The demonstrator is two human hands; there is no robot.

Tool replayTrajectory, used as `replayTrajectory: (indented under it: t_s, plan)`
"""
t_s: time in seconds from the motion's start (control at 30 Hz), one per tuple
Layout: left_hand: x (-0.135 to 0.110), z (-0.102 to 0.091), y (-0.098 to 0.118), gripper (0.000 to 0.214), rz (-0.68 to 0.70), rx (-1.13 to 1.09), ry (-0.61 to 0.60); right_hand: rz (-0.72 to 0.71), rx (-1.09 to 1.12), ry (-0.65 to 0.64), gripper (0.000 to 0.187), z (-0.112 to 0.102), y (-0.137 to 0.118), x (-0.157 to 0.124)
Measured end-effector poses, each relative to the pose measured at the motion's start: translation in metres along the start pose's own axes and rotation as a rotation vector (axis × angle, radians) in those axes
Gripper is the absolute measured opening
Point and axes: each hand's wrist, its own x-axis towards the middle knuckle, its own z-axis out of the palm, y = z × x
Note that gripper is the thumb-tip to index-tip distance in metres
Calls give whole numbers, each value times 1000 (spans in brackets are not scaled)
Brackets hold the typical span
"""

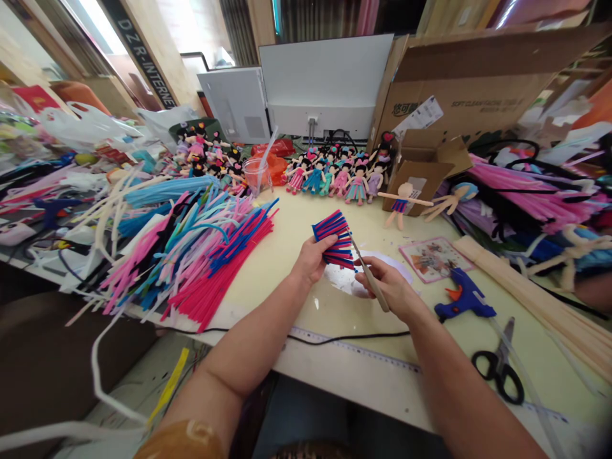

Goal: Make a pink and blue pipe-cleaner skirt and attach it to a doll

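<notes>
My left hand pinches a flat, fan-shaped strip of red and blue pipe cleaners laid side by side. In my right hand is a slim tool with a beige handle; its thin metal end lies against the right edge of the strip. Whether that tool is a blade or tweezers I cannot make out. Below both hands a pale round sheet rests on the table. A small doll with a red and blue striped body leans farther back.
Piles of coloured pipe cleaners cover the left side. Finished dolls stand before a monitor. To the right are a blue glue gun, black-handled scissors and beige pipe cleaners. A black cable crosses the front edge.
</notes>
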Motion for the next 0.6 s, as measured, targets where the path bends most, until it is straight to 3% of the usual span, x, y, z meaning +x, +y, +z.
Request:
replayTrajectory:
  t_s: [0.6]
  plan:
    - [2, -1, 0, 27, -35, -27, -13, -66, -79, 68, 47, 1, 3, 3]
